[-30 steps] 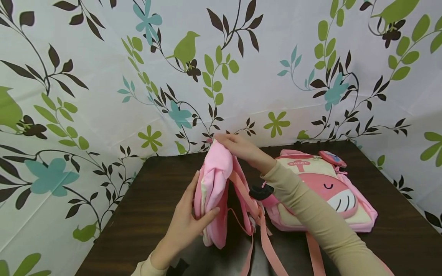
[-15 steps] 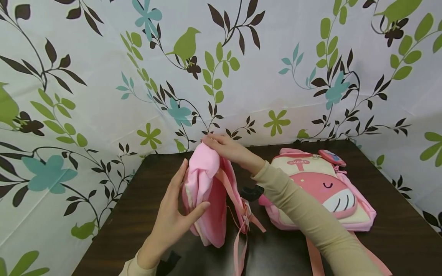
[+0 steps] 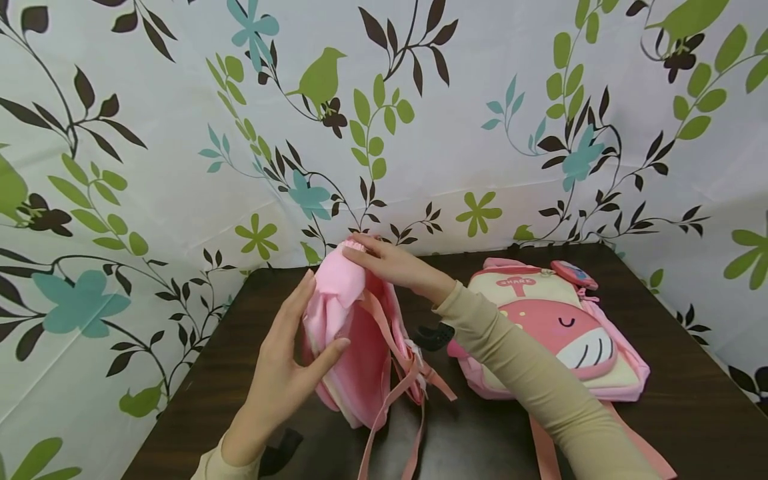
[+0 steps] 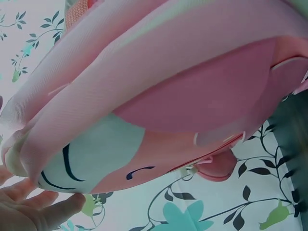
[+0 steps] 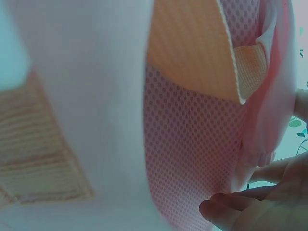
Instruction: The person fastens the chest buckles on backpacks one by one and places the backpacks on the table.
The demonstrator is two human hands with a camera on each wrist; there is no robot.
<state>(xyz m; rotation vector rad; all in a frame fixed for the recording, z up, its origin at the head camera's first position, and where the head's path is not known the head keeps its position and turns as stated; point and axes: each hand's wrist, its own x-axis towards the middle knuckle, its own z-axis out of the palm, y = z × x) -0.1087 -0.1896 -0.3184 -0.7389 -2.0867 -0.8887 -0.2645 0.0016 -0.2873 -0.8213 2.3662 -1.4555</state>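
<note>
A pink backpack (image 3: 354,347) stands on edge on the dark table (image 3: 690,413), its straps (image 3: 390,413) hanging toward me. My left hand (image 3: 306,327) clasps its left side, fingers up along the far face and thumb across the near edge. My right hand (image 3: 375,257) grips the gathered top of the bag. The left wrist view shows the backpack (image 4: 159,96) front with a cartoon face, my fingers (image 4: 43,211) below it. The right wrist view is filled by the bag's mesh back (image 5: 192,144), with my fingers (image 5: 240,207) curled by it.
A second pink backpack (image 3: 558,327) with a shark face lies flat on the right side of the table, its straps trailing to the near edge. A leaf-and-bird patterned sheet (image 3: 180,167) walls the table at the back and both sides.
Both hands have carried the held backpack a little to the left, and its loose straps have swung. The second backpack has stayed put.
</note>
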